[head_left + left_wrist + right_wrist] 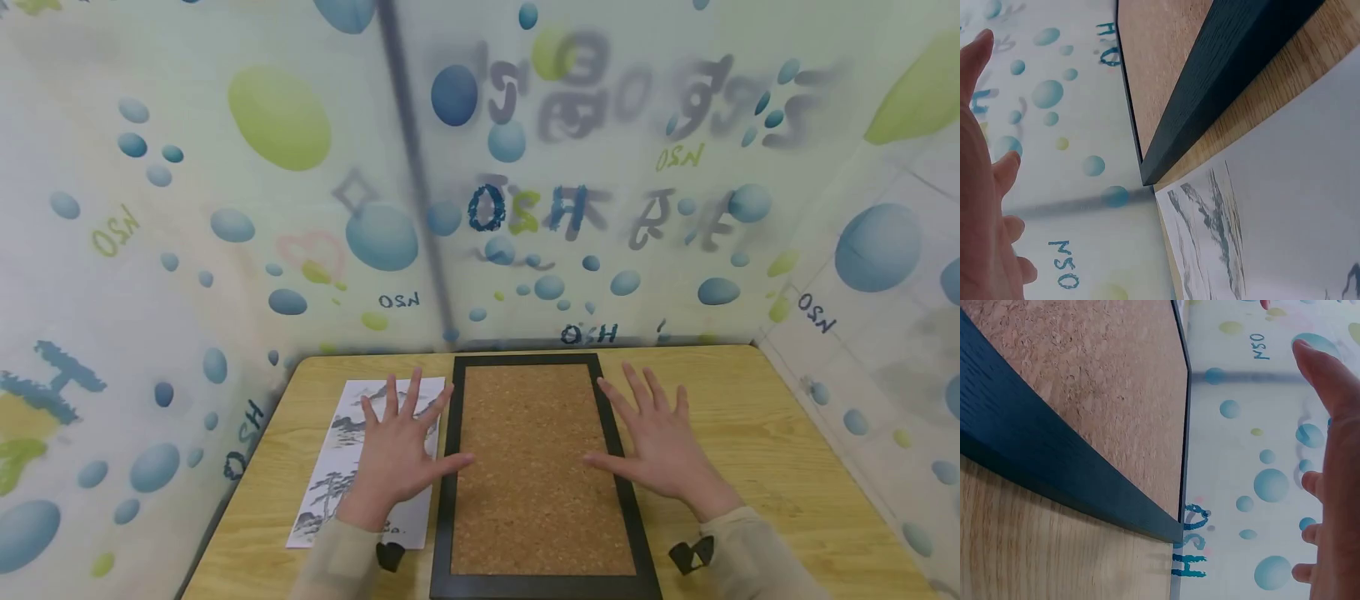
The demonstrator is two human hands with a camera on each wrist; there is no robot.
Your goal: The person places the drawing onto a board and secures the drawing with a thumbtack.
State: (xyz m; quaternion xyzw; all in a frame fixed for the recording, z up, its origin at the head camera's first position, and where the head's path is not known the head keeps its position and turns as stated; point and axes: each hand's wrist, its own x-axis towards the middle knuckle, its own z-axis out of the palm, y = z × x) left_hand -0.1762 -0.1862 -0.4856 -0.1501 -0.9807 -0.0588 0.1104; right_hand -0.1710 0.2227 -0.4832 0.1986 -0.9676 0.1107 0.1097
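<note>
A cork board (542, 475) in a black frame (446, 500) lies on the wooden table, its long sides running away from me. To its left is a white sheet with an ink landscape (330, 492), partly covered by my left hand. My left hand (397, 454) is spread above the sheet and the frame's left side, holding nothing. On the other side, my right hand (660, 446) hovers with fingers spread near the frame's right edge, also holding nothing. Both wrist views show a gap between the hand and the frame (1210, 81).
The table (780, 467) has a pale wood top with rounded far corners. Fabric walls (645, 175) printed with blue and green bubbles and letters stand close behind it and along both sides. A dark strap piece (690, 554) sits at my right wrist.
</note>
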